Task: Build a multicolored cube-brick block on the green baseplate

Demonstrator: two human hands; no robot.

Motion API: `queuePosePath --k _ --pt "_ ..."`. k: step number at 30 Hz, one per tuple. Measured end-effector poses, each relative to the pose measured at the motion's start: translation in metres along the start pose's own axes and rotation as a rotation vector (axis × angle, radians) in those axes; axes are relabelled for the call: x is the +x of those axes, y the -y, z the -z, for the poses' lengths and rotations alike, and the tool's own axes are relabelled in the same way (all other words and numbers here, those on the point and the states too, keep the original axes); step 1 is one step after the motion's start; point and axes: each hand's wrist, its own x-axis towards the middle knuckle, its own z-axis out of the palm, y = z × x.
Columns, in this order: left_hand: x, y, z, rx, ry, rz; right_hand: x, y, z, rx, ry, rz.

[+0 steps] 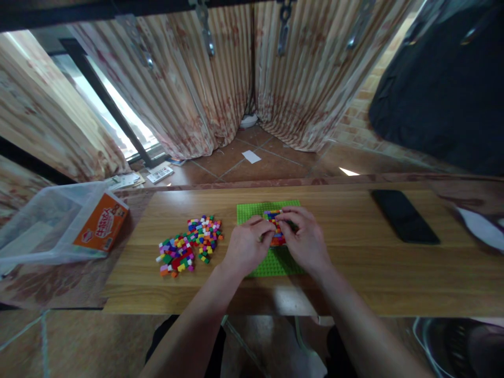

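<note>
Wooden table (354, 273), its near edge crossed by both forearms (200, 315); wood surface extends rightward from the green baseplate (275, 266) to the phone (405, 216). Left hand (246, 245) and right hand (306, 239) arch inward, fingers bent at the brick assembly (277, 240) over the baseplate; whether either is clamped cannot be told.

floral curtains (291, 84) | brown tiled floor (232, 164) | bright window (126, 116) at left | wood-grain table (350, 257)

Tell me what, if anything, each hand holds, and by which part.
The left hand and right hand are at opposite sides of the brick build, but whether either grips anything, and where, cannot be told.
</note>
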Motion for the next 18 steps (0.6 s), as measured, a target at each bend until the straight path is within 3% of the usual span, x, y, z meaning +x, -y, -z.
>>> queuePosePath --k 7,18 --pt "-0.0010 -0.0067 -0.0053 -0.035 -0.084 0.121 -0.0001 0.0002 0.0014 0.033 0.018 -0.015" --pt "-0.0016 -0.0042 -0.0075 -0.139 -0.111 0.171 -0.0010 0.0039 0.0000 0.027 0.032 -0.054"
